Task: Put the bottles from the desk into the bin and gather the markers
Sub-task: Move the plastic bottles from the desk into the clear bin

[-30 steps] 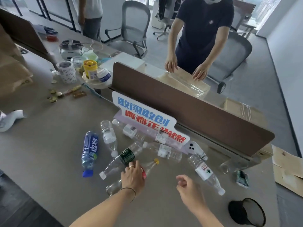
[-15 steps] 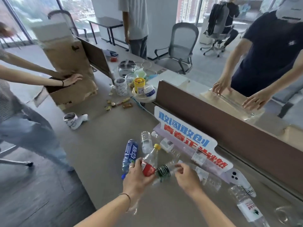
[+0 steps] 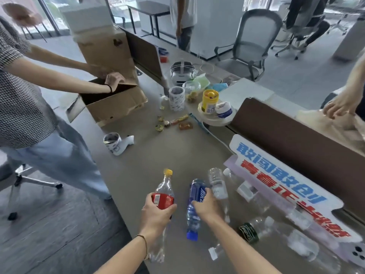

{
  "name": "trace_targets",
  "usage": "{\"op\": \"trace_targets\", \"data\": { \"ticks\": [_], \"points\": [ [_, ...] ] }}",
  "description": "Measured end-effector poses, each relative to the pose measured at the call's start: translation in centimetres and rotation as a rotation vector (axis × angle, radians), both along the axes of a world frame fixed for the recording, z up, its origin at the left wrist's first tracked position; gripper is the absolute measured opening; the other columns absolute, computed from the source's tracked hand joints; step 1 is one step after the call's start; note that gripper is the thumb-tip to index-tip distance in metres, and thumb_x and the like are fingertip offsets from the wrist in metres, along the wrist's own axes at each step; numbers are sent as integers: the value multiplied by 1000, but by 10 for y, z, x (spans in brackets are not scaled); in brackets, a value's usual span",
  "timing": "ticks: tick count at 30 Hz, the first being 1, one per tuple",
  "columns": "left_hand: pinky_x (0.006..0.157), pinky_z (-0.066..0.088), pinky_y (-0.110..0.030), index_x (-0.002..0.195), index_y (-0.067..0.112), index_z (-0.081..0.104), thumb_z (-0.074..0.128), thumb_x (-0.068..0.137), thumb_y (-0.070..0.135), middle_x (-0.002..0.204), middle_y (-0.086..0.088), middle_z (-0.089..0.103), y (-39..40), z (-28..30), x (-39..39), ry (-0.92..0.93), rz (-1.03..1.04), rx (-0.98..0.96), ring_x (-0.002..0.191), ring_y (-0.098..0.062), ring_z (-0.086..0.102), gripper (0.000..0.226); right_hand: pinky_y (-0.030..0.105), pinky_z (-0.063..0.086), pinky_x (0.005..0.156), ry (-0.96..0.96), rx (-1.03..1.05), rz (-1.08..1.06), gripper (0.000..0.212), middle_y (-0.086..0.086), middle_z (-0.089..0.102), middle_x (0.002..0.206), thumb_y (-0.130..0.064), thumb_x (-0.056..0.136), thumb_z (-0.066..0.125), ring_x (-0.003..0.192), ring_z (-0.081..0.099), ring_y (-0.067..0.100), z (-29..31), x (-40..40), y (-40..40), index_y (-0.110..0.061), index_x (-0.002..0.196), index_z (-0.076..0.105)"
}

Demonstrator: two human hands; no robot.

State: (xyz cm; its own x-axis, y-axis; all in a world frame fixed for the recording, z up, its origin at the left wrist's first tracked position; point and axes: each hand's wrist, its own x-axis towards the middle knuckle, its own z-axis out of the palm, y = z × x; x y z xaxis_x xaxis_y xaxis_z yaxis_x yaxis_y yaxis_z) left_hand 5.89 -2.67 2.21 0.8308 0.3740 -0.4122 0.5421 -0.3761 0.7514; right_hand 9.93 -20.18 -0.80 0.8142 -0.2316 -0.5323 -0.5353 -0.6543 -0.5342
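While the grey desk (image 3: 162, 155) takes up most of the view, a brown partition (image 3: 292, 143) runs along its far right edge with a white sign (image 3: 276, 180) in blue and red lettering leaning against it. Far left on the desk sits an open cardboard box (image 3: 116, 103), and another person in a checked top has a hand (image 3: 114, 79) on its flap.

Near the middle back there's a roll of printed tape (image 3: 177, 98) standing up, a yellow-lidded jar (image 3: 210, 101) on a small white tray (image 3: 213, 120), and some little snack wrappers (image 3: 177, 122) scattered about.

Now the actual stuff: left hand (image 3: 157, 215) is wrapped tight around a clear bottle with a red label (image 3: 163, 191) and a yellow cap, lifted and held roughly upright. Right hand (image 3: 207, 204) has its fingers closed over a blue bottle (image 3: 194, 206) that lies on the desk, blue cap pointing toward the camera. Just beside it on the right is a clear bottle (image 3: 217, 184) lying flat, touching or nearly so, can't tell. Further right, a green-label bottle (image 3: 249, 231) and a few more clear empties lie along the base of the sign.
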Motion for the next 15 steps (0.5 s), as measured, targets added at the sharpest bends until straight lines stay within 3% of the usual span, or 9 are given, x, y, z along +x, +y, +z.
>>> {"op": "trace_targets", "data": {
  "ticks": [4,6,9,13,15],
  "points": [
    [67,64,-34,118,25,53,96,66,36,94,2,69,22,-21,15,56,6,7,77,-15,73,69,38,52,85,22,-160,-49,89,7,66,123,-64,77,69,108,66,32,-25,15,18,-24,145,30],
    [64,59,-30,117,23,56,96,65,35,93,0,70,30,-26,19,71,14,16,76,-15,72,67,37,54,85,35,-219,-58,99,8,66,123,-67,74,69,107,66,32,-34,15,23,-25,150,22],
    [59,48,-25,114,23,57,94,69,33,89,1,69,34,-27,21,84,16,47,75,-13,68,59,34,54,78,3,-209,-80,94,2,68,116,-58,73,67,98,68,28,-41,13,25,-31,149,20],
    [57,43,-24,112,22,58,88,76,28,84,3,69,15,-18,23,94,-29,42,72,-10,65,47,30,50,67,-74,-43,-148,89,0,62,108,-50,59,69,87,66,23,-19,4,11,-37,138,30],
    [57,43,-25,112,21,59,86,76,27,83,4,70,-8,-10,24,85,-78,20,72,-10,65,46,32,56,62,-142,-2,-231,83,-2,62,100,-51,50,68,77,68,19,-6,-6,-10,-40,127,39]
  ]
}}
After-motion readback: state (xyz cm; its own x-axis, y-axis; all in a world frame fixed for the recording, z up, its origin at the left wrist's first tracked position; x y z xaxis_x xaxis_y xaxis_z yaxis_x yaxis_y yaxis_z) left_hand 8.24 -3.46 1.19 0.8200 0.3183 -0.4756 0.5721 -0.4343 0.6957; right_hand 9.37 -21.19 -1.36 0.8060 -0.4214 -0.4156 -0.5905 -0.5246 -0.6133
